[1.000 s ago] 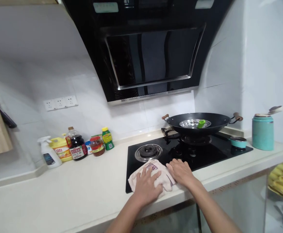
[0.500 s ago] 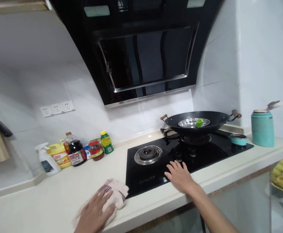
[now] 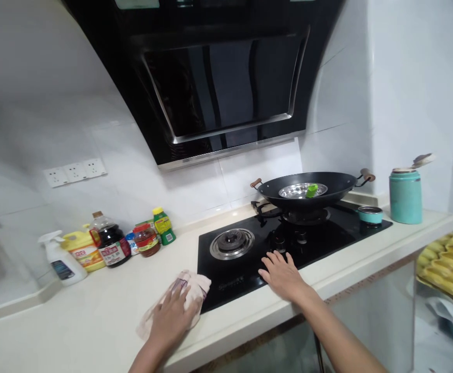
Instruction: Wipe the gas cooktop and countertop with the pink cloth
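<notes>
My left hand (image 3: 173, 313) presses down on a pale pink cloth (image 3: 189, 286) with purple marks, its fingers curving over the fabric. The cloth is bunched on the white countertop (image 3: 105, 321) and its right end laps over the left edge of the black gas hob (image 3: 226, 295). My right hand (image 3: 282, 274) rests palm down, fingers spread, at the hob's front edge, close below the control knobs (image 3: 277, 242). It holds nothing. Behind the knobs and to the left is a bare burner (image 3: 232, 243).
A black wok (image 3: 342, 182) with a steel plate (image 3: 288, 190) and a green item (image 3: 311, 190) sits on the right burner. A teal lid-like cup (image 3: 369, 215) and teal canister (image 3: 405, 197) stand right. A spray bottle (image 3: 63, 261), sauce bottle (image 3: 112, 243) and jar (image 3: 147, 241) line the wall. A range hood (image 3: 226, 83) overhangs.
My left hand and the cloth have slid forward and a little right, onto the hob's left edge. My right hand stays at the front edge. The view has turned slightly right.
</notes>
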A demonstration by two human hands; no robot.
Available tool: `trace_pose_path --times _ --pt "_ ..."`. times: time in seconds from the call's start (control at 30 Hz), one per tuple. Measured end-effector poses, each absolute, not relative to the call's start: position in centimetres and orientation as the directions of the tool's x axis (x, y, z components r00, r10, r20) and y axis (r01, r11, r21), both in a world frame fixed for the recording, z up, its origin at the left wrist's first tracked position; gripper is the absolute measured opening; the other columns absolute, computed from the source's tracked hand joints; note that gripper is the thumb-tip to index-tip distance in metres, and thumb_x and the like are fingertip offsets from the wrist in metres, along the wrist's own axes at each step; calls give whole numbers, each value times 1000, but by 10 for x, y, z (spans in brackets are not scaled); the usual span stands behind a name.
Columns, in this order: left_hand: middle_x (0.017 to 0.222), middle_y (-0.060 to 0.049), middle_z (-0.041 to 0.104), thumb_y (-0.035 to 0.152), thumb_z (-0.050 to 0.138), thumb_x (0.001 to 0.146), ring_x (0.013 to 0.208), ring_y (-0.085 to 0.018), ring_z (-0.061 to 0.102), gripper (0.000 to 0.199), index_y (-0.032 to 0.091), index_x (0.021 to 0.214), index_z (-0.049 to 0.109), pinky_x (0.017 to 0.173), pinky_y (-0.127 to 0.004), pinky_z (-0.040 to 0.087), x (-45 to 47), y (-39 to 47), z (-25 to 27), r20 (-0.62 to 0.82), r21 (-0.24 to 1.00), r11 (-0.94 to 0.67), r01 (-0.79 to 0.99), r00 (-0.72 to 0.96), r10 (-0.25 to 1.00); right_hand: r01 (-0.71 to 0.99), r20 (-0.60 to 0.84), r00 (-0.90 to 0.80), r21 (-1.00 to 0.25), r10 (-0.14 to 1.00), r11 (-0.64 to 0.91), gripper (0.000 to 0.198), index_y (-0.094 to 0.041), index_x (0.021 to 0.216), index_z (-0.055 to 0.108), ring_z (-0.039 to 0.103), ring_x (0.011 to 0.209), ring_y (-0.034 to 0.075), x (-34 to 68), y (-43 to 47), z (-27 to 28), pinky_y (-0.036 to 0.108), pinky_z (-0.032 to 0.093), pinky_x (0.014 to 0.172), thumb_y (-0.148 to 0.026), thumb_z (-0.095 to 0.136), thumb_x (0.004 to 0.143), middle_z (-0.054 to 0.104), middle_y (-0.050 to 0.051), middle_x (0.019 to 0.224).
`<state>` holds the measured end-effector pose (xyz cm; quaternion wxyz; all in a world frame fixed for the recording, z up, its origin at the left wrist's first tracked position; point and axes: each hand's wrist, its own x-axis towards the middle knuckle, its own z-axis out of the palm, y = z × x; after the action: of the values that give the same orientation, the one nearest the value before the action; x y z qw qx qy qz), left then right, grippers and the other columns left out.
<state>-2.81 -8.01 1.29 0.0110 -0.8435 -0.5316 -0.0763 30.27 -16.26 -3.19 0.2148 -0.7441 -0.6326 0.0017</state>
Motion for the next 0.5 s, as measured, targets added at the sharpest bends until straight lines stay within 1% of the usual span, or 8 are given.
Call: trace_pose_path --times 0.1,0.2,0.33,0.43,0.5 --pt "162 -7 36 56 45 88 154 -27 22 71 24 151 48 124 -48 22 -33 -92 10 138 13 -437 899 432 892 939 265 200 -328 943 -107 62 -16 148 49 24 151 35 303 -164 -32 61 8 121 -51 25 103 39 15 159" --pt "158 -7 43 54 44 90 153 -28 27 65 23 146 55 123 -50 25 -43 -105 2 154 -22 -438 899 436 887 936 261 201 -335 944 -106 61 -16 147 50 25 151 34 303 -165 -30 60 9 121 -51 28 102 40 14 159" --pt "153 -4 51 51 43 92 148 -27 38 58 25 141 61 122 -44 31 -62 -116 -4 203 -5 -499 867 489 848 935 263 212 -336 941 -117 61 -16 147 50 25 151 34 302 -167 -27 59 10 121 -50 29 102 40 13 159" --pt "154 2 49 52 37 95 145 -23 43 57 29 141 61 122 -38 33 -84 -113 -3 227 21 -543 839 525 820 936 263 211 -331 941 -118 61 -17 148 50 24 152 33 300 -169 -26 59 11 122 -51 28 102 40 12 159" --pt "154 4 48 52 35 96 145 -23 43 58 29 142 61 122 -37 32 -103 -104 -2 220 27 -524 851 506 834 936 260 214 -332 942 -121 61 -17 149 49 23 152 32 300 -171 -27 58 11 122 -51 27 103 38 12 160"
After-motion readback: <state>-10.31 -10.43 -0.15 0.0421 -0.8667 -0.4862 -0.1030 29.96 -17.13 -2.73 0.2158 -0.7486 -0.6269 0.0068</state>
